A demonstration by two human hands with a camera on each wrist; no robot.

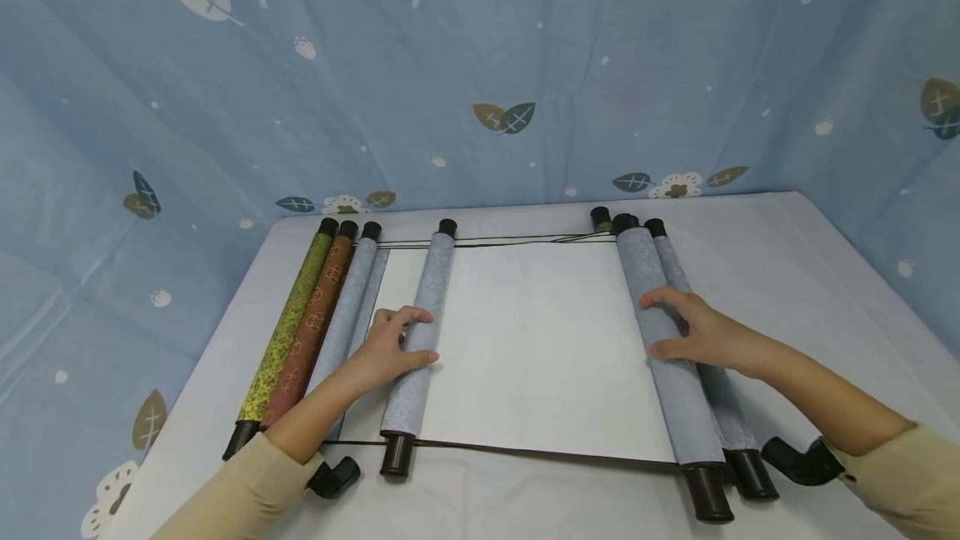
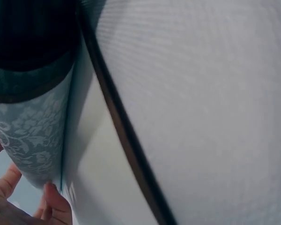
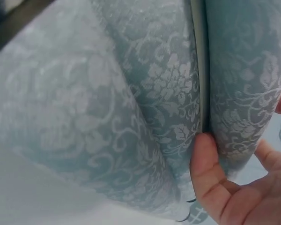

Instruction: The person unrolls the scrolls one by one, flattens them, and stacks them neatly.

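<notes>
A hanging scroll with pale blue-grey floral cloth lies partly unrolled, its white sheet [image 1: 543, 348] exposed between two rolls. My left hand [image 1: 386, 348] holds the left roll [image 1: 422, 390], thumb and fingers on either side near its middle. The right roll [image 1: 667, 390] is gripped by my right hand [image 1: 705, 332], fingers across its upper side and thumb lower down. Close up in the left wrist view, the left fingertips touch the patterned roll [image 2: 33, 136] below its dark end. In the right wrist view, the right hand [image 3: 239, 197] spans the right roll [image 3: 243, 93].
Left of the sheet lie rolled scrolls: yellow-green [image 1: 288, 323], reddish-brown [image 1: 318, 323] and blue-grey [image 1: 348, 307]. Another blue-grey scroll [image 1: 727, 415] lies against the right roll. A green scroll's dark end [image 1: 601, 217] shows behind. Blue leaf-print cloth [image 1: 450, 48] hangs around the white table [image 1: 810, 273].
</notes>
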